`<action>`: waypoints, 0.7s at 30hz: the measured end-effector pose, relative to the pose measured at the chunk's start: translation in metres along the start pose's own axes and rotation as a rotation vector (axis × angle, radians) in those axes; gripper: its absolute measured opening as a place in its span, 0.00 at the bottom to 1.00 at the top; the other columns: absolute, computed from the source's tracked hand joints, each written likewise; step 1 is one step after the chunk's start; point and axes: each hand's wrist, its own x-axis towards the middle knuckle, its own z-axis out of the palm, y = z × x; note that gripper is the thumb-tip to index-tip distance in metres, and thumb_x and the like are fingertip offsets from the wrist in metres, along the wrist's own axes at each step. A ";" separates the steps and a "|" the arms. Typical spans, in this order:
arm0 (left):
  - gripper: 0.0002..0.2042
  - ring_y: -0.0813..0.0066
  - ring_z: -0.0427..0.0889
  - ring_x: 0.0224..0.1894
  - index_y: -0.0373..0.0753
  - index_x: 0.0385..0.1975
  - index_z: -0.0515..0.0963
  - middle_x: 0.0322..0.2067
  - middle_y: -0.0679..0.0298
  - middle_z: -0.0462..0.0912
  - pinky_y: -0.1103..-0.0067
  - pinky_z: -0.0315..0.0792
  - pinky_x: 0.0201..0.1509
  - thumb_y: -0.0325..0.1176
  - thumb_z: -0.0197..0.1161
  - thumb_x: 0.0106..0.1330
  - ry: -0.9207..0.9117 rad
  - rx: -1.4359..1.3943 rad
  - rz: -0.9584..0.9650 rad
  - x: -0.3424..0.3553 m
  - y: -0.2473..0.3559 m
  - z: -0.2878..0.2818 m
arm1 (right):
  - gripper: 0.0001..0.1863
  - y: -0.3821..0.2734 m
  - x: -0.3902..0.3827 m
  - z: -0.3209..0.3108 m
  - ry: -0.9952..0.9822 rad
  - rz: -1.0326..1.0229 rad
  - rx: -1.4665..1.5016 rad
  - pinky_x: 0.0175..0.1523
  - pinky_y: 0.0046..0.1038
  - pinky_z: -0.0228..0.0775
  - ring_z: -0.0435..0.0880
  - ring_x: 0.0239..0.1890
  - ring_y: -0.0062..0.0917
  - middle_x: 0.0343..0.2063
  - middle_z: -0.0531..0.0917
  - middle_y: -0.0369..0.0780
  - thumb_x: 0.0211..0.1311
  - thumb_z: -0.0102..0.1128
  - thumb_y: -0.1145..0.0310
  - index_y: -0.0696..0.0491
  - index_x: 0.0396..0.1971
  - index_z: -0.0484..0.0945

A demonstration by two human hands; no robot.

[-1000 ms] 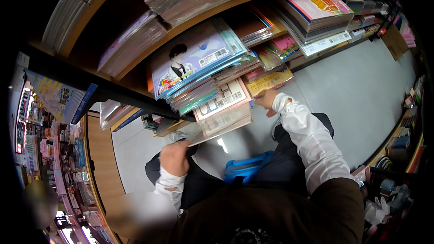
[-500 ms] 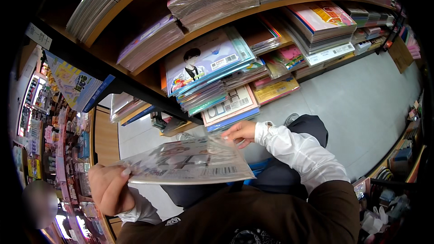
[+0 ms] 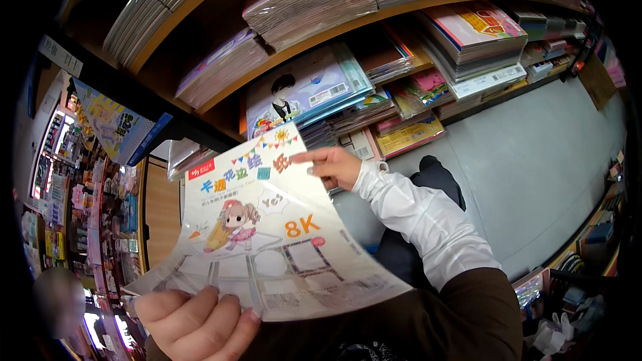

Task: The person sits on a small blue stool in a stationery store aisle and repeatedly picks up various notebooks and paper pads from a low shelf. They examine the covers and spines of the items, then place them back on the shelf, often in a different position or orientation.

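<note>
A large white pack of drawing paper in clear wrapping bends in front of me, its cover facing up. A cartoon girl with a big pencil, coloured lettering and bunting decorate it. At its near left edge, my left hand is closed round it, fingers on top. Up at the far right edge, my right hand grips the pack, with its index finger laid over the cover; its thumb is hidden.
A wooden shelf ahead carries several wrapped stacks of paper. Below lie a folder with a cartoon figure and a thick stack of pads. A dark post stands left. Grey floor stretches right.
The pack has tilted up so its cover faces me, and its far edge has risen across the lower stacks. My left hand has shifted right and down; my right hand has moved up and slightly left.
</note>
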 end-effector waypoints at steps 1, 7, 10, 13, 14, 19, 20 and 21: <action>0.08 0.76 0.69 0.17 0.39 0.24 0.70 0.18 0.66 0.73 0.80 0.55 0.21 0.28 0.57 0.42 0.004 0.018 -0.003 0.000 -0.001 0.000 | 0.21 -0.004 0.000 -0.007 -0.027 -0.049 0.016 0.25 0.12 0.67 0.73 0.23 0.11 0.29 0.76 0.35 0.53 0.46 0.77 0.53 0.49 0.64; 0.07 0.75 0.71 0.20 0.37 0.24 0.73 0.22 0.67 0.74 0.80 0.59 0.24 0.25 0.58 0.42 0.022 -0.014 -0.254 -0.006 -0.018 0.043 | 0.21 -0.038 -0.004 -0.030 0.171 -0.465 0.328 0.51 0.28 0.63 0.69 0.48 0.28 0.48 0.67 0.43 0.59 0.38 0.70 0.53 0.54 0.57; 0.10 0.72 0.71 0.21 0.35 0.25 0.73 0.21 0.65 0.74 0.78 0.61 0.25 0.24 0.56 0.39 -0.007 -0.106 -0.323 -0.019 -0.042 0.083 | 0.27 -0.068 -0.023 -0.009 0.175 -0.351 0.344 0.59 0.29 0.47 0.54 0.57 0.27 0.58 0.49 0.37 0.61 0.33 0.56 0.51 0.58 0.44; 0.12 0.69 0.71 0.22 0.34 0.26 0.73 0.22 0.64 0.74 0.77 0.62 0.26 0.23 0.54 0.37 0.062 -0.109 -0.347 -0.026 -0.064 0.117 | 0.28 -0.059 -0.014 -0.033 0.087 -0.514 0.321 0.60 0.29 0.46 0.54 0.57 0.29 0.58 0.51 0.38 0.61 0.29 0.52 0.51 0.58 0.44; 0.12 0.68 0.71 0.22 0.34 0.26 0.72 0.22 0.63 0.74 0.77 0.62 0.26 0.22 0.53 0.37 0.058 -0.085 -0.350 -0.027 -0.071 0.129 | 0.28 -0.056 -0.012 -0.038 0.074 -0.491 0.345 0.56 0.33 0.54 0.59 0.55 0.32 0.56 0.54 0.39 0.60 0.30 0.51 0.46 0.58 0.44; 0.10 0.64 0.71 0.24 0.35 0.24 0.72 0.22 0.61 0.74 0.75 0.63 0.26 0.21 0.54 0.38 0.100 -0.140 -0.439 -0.048 -0.093 0.194 | 0.28 -0.054 -0.012 -0.042 0.156 -0.379 0.287 0.42 0.35 0.68 0.70 0.45 0.35 0.51 0.62 0.43 0.59 0.32 0.49 0.39 0.58 0.43; 0.10 0.64 0.71 0.24 0.36 0.24 0.72 0.22 0.61 0.74 0.74 0.63 0.26 0.21 0.54 0.38 0.104 -0.154 -0.451 -0.052 -0.095 0.205 | 0.28 -0.055 -0.010 -0.042 0.186 -0.381 0.231 0.42 0.34 0.68 0.70 0.45 0.35 0.51 0.62 0.43 0.59 0.32 0.50 0.39 0.58 0.43; 0.10 0.63 0.71 0.24 0.36 0.24 0.72 0.22 0.61 0.74 0.74 0.64 0.26 0.21 0.54 0.39 0.111 -0.161 -0.468 -0.055 -0.095 0.218 | 0.27 -0.056 -0.010 -0.044 0.220 -0.386 0.172 0.42 0.33 0.69 0.71 0.45 0.35 0.50 0.63 0.44 0.59 0.32 0.51 0.39 0.58 0.43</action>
